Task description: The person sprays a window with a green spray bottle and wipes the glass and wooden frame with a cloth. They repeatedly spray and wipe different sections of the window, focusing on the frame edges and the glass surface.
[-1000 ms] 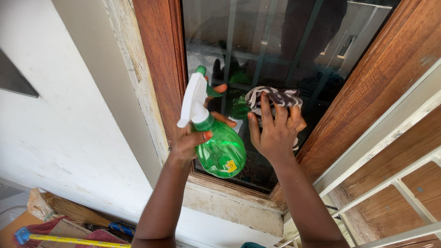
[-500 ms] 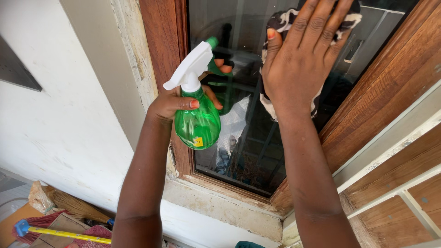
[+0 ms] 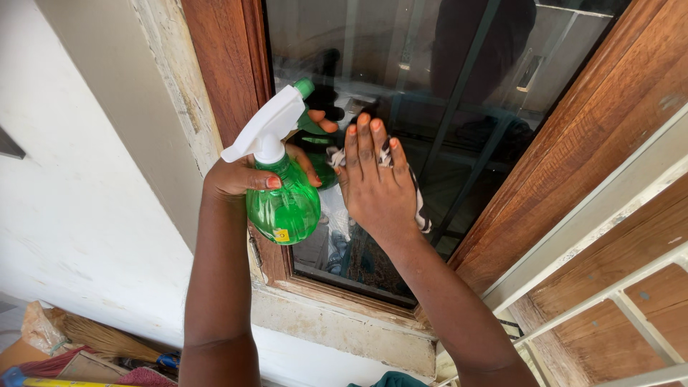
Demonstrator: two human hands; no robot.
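Observation:
My left hand (image 3: 240,175) grips a green spray bottle (image 3: 284,204) with a white trigger head, held upright against the left side of a dark window pane (image 3: 437,107). My right hand (image 3: 374,183) lies flat on the glass just right of the bottle, pressing a black-and-white patterned cloth (image 3: 417,204) against the pane. The cloth shows only at the edges of my hand. The glass reflects the bottle and my fingers.
A brown wooden window frame (image 3: 229,64) surrounds the glass, with a worn pale sill (image 3: 337,326) below. A white wall (image 3: 79,215) is to the left. A white metal grille over wood (image 3: 616,287) stands at right. A broom and clutter (image 3: 86,351) lie at lower left.
My right hand with the cloth has moved down and left across the glass from the upper pane to beside the bottle. The bottle stayed in my left hand, shifting slightly.

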